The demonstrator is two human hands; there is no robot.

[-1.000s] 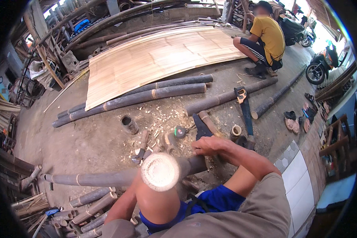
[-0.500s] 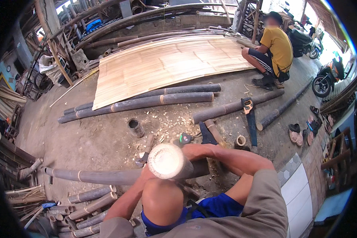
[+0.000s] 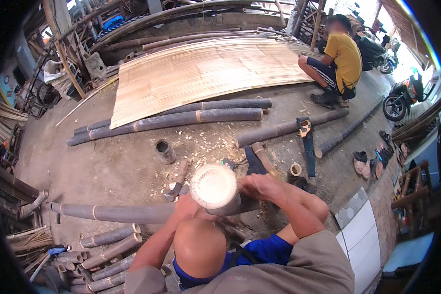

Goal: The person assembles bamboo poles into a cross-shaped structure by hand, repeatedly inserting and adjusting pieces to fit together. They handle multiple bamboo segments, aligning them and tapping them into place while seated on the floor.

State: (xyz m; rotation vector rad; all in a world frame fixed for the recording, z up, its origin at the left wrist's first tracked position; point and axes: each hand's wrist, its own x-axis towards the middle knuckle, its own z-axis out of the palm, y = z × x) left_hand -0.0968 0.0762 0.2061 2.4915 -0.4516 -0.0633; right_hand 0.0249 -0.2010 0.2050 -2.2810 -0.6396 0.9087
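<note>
Upright in front of my knee stands a short, thick bamboo piece, its round pale top facing up. My left hand is closed against its left side, with the fingers mostly hidden behind it. To the right of the piece, apart from its top, my right hand is curled closed; whatever it grips is hidden. A hatchet with a wooden handle lies on the floor just beyond my left hand. Past my right hand lie a dark, wedge-shaped thing and a wooden piece.
A handsaw with an orange handle leans on a dark bamboo pole. An open can stands amid shavings. Beyond lies a large split-bamboo mat, where a person in yellow squats. Cut bamboo lengths are stacked at lower left.
My right hand has moved right, away from behind the bamboo piece. The bamboo piece appears slightly further right and nearer upright; my left hand stays beside it.
</note>
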